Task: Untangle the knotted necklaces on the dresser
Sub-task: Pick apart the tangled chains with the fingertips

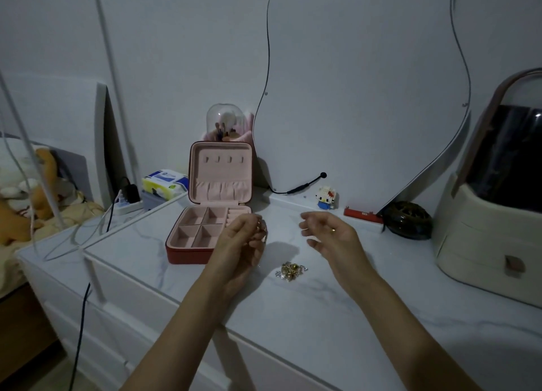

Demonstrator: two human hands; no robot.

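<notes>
Your left hand (243, 241) is raised above the tabletop (322, 302), just in front of the near right corner of the open jewelry box (205, 232). Its fingers are curled in, and gold chain (262, 229) glints among the fingertips: the grip is closed on a piece of necklace, though how much of it is hard to make out.

Your right hand (331, 236) hovers to the right of the left one, apart from it, palm turned inward. Fingers are loosely bent; a thin bright line sits at the fingertips, but you cannot tell from this view whether the grip pinches a chain or is slack. A ring shows on one finger.

The knotted necklaces (290, 270), a small heap of gold and silver chain, lie on the marble-patterned tabletop near you, below and between both hands, touched by neither.

The jewelry box is red outside, pink inside, lid upright, four square compartments on its left side showing nothing in them.

Far side, along the wall: a clear dome with brushes (224, 123) behind the box lid, a wavy-edged mirror (366, 97), a small block figure (325, 196), a red bar (362, 215), a dark round object (409, 220). A cream cosmetics case (492, 229) stands at the right edge. A tissue pack (165, 184) sits left of the box.
</notes>
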